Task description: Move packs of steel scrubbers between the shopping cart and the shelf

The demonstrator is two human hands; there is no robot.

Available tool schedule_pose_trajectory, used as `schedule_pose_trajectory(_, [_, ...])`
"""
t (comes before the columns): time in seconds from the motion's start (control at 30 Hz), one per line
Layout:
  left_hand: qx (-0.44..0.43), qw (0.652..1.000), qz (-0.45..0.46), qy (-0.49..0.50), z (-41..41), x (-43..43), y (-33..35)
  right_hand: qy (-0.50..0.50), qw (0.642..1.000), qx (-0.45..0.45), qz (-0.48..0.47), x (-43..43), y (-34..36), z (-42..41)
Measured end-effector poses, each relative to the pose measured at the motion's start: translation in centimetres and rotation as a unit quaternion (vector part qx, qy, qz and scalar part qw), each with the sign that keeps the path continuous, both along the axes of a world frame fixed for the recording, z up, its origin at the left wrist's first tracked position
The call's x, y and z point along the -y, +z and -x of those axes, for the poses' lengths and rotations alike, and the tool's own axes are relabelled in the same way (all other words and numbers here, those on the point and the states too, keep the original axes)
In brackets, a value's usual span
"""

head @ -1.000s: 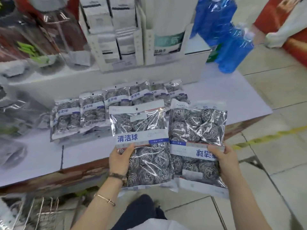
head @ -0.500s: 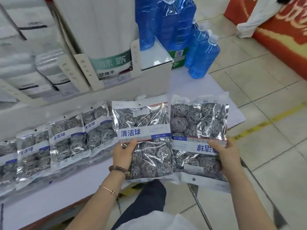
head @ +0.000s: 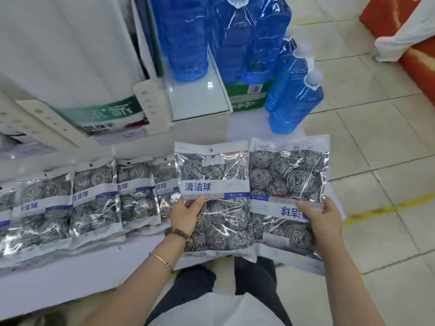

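Observation:
My left hand [head: 186, 214] grips a clear pack of steel scrubbers [head: 214, 177] with a white and blue label, held upright. Beside it, my right hand [head: 326, 220] grips a second scrubber pack [head: 287, 175] turned upside down, its label reversed. Both packs hang side by side over the right end of the white shelf [head: 70, 276], edges touching. A row of several scrubber packs [head: 94, 198] lies overlapping on the shelf to the left of my left hand. The shopping cart is out of view.
Blue liquid refill pouches [head: 292, 100] stand behind the held packs, on the shelf's raised step and at floor level. White boxed goods [head: 70, 67] fill the back left. Tiled floor [head: 388, 161] with a yellow line lies to the right. My dark trouser legs [head: 254, 274] are below the packs.
The view has swung to the right along the shelf. The row of packs now sits further left in frame and the blue pouches loom closer. Both hands keep the same hold on their packs.

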State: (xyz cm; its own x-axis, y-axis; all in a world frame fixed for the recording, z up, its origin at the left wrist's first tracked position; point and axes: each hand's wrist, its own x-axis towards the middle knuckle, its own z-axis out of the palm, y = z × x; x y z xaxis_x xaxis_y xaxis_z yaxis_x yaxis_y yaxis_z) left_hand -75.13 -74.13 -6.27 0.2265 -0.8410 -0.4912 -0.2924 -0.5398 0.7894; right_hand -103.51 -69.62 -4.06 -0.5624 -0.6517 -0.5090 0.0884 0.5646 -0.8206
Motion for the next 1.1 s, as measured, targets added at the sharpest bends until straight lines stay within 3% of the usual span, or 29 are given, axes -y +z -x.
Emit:
schedule_pose_trajectory(0.23, [0.012, 0.993, -0.06, 0.101, 8.1, 2.7, -2.5, 0.108, 0.993, -0.039, -0.035, 7.0, 0.0, 9.1])
schedule_pose_trajectory(0.43, [0.018, 0.984, -0.074, 0.161, 10.4, 4.6, -3.7, 0.136, 0.989, -0.039, -0.048, 9.7, -1.2, 12.7])
schedule_pose_trajectory(0.7, [0.059, 0.976, -0.168, 0.123, 7.9, 5.6, -6.1, 0.162, 0.984, -0.02, -0.069, 10.4, -2.2, 13.4])
schedule_pose_trajectory(0.87, [0.122, 0.959, -0.24, 0.087, 7.8, 6.3, -6.4, 0.197, 0.977, -0.053, -0.069, 10.9, -2.0, 12.3])
schedule_pose_trajectory(0.97, [0.184, 0.954, -0.214, 0.101, 8.4, 5.9, -6.8, 0.214, 0.972, -0.054, -0.077, 10.9, -2.1, 11.7])
schedule_pose_trajectory(1.1, [0.165, 0.97, -0.125, 0.129, 8.4, 6.0, -6.9, 0.229, 0.968, -0.068, -0.08, 10.9, -1.1, 10.6])
